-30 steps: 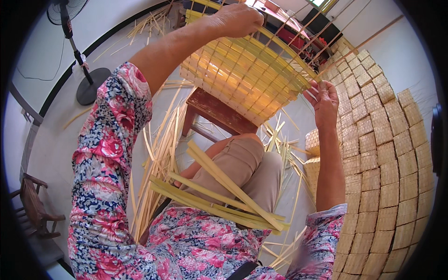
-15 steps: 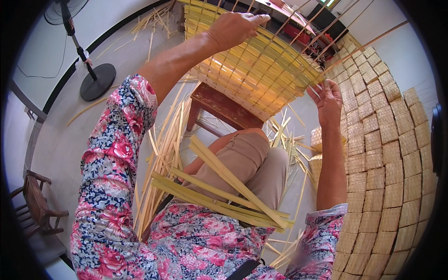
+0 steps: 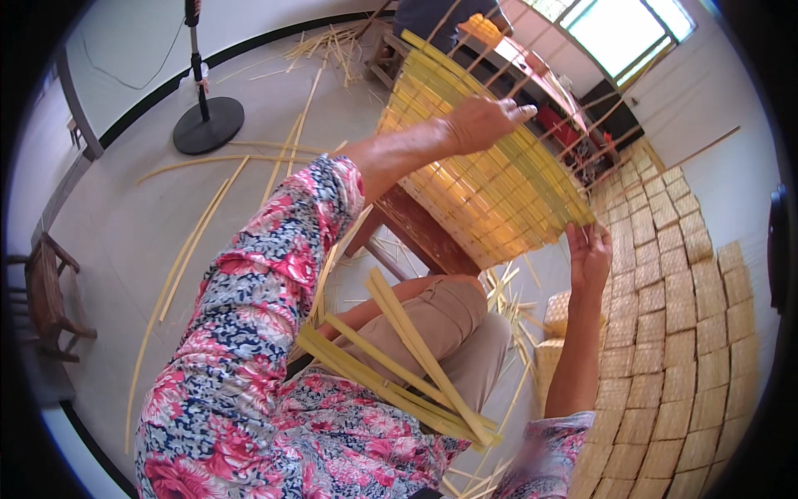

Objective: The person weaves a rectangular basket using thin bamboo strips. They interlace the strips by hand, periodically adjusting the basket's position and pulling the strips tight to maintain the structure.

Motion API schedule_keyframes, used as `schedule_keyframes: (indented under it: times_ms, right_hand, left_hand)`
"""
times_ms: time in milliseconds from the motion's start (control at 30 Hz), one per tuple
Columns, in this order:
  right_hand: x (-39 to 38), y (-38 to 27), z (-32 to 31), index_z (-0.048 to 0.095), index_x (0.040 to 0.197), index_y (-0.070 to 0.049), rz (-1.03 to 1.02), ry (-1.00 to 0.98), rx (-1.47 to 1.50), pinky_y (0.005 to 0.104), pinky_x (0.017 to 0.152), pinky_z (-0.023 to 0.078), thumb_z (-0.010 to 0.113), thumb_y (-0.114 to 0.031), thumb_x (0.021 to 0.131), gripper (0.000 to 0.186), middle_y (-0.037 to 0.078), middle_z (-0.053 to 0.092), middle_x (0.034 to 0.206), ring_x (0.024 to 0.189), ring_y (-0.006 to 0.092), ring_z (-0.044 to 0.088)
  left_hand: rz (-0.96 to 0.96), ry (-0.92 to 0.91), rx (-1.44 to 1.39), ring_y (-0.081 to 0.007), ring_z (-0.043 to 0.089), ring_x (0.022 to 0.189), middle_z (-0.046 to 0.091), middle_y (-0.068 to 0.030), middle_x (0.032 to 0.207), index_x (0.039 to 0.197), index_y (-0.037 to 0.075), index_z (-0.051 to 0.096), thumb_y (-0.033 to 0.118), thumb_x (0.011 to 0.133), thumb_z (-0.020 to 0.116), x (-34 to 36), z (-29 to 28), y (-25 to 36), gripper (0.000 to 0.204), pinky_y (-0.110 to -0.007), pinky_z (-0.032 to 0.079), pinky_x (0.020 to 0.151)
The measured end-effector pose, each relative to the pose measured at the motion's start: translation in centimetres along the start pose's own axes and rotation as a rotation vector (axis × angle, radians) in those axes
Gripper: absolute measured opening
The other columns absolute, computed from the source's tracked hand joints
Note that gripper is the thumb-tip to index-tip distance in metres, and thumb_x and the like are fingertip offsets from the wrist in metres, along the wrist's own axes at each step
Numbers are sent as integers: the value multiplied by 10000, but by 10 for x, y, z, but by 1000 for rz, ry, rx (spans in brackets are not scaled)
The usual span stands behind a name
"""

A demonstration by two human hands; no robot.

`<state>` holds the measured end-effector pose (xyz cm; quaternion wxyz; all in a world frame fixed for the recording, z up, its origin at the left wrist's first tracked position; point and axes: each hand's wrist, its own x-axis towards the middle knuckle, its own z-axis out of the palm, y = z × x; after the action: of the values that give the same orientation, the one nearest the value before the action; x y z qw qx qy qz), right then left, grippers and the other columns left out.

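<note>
A partly woven bamboo panel (image 3: 465, 200), yellow-green strips crossed by thin rods, stands tilted in front of me against a dark red wooden bench (image 3: 428, 237). The bare rods stick out past its upper edge. My left hand (image 3: 489, 125) lies over that upper edge, its fingers curled round the top strips and one digit pointing right. At the panel's right corner, my right hand (image 3: 590, 254) pinches the strip ends; the fingertips are partly hidden there. Several loose flat bamboo strips (image 3: 407, 341) rest across my lap.
Stacks of woven bamboo pieces (image 3: 665, 324) line the right wall. Long strips (image 3: 195, 241) and scraps lie on the floor. A black fan base (image 3: 208, 125) stands at the left, with a wooden chair (image 3: 54, 295) nearer. Beyond the panel is a person in dark clothing (image 3: 440, 21).
My view has turned, so the fan base, bench and panel sit farther right in it. Both hands stay at the panel's upper edge and right corner. A person has come into view.
</note>
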<state>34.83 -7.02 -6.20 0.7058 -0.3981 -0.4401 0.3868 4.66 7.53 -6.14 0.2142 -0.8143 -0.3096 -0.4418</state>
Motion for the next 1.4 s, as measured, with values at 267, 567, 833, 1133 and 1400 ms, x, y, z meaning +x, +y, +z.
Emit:
schedule_keyframes:
  times_ms: [267, 567, 833, 1133, 1400]
  right_hand:
    - [11, 3, -12, 505, 1062, -18, 5, 4, 45, 437, 926, 571, 477, -52, 1005, 72, 148, 613, 1116, 998, 262, 640]
    - [23, 8, -45, 428, 1152, -43, 6, -113, 118, 488, 1001, 503, 504, -25, 983, 186, 181, 540, 1158, 1087, 329, 581]
    - [16, 0, -5, 523, 1038, -64, -27, 19, 70, 430, 843, 591, 515, -86, 998, 47, 109, 640, 996, 913, 240, 664]
    - [13, 0, -1, 564, 986, -35, -17, 61, 152, 395, 790, 614, 552, -67, 979, 35, 96, 649, 923, 830, 207, 673]
    - [-8, -7, 11, 571, 973, -25, 21, 53, 241, 373, 798, 613, 556, -53, 972, 32, 101, 658, 921, 825, 197, 678]
  left_hand:
    - [-107, 279, -235, -249, 594, 1098, 496, -81, 1326, 1376, 209, 468, 84, 830, 637, -28, -24, -9, 585, -344, 573, 674]
    - [-269, 202, 269, -330, 514, 1190, 467, -123, 1363, 1428, 251, 412, 218, 819, 673, -35, 15, -36, 663, -447, 556, 831]
    - [-177, 176, 31, -376, 517, 1162, 589, -143, 1197, 1080, 118, 665, 142, 721, 765, -20, -20, -34, 373, -434, 479, 957]
    - [-20, 142, 94, -298, 515, 1192, 495, -90, 1358, 1403, 233, 487, 231, 841, 728, -26, -27, -59, 611, -402, 506, 873]
    - [161, -14, -569, -223, 657, 808, 627, -102, 1223, 1379, 109, 498, 113, 837, 720, 16, -60, 90, 586, -338, 537, 696]
